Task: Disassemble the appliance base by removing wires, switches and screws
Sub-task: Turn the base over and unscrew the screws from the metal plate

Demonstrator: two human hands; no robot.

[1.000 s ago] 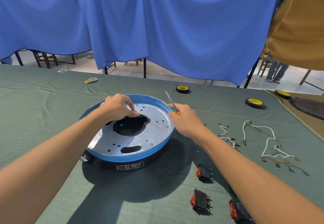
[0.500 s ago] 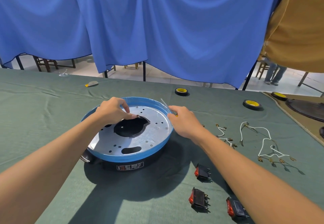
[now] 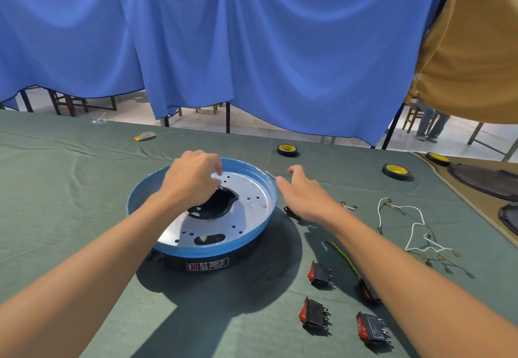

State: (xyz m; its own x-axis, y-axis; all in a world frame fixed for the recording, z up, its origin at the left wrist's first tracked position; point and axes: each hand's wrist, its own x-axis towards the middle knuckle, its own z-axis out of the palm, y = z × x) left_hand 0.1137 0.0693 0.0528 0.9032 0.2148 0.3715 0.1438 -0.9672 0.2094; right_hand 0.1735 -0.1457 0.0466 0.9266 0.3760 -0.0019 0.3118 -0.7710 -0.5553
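Below the left hand [image 3: 193,179], appliance base [image 3: 238,217].

A small black label [image 3: 207,264] printed in white and red sits on the dark side wall of the round blue-rimmed appliance base [image 3: 253,234], facing the camera. Its characters are too small to read. No other text is legible.

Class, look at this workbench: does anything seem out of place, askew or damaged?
Nothing looks damaged or spilled. Four rocker switches and white wires lie loose on the green cloth right of the appliance base, unsorted, as removed parts would.
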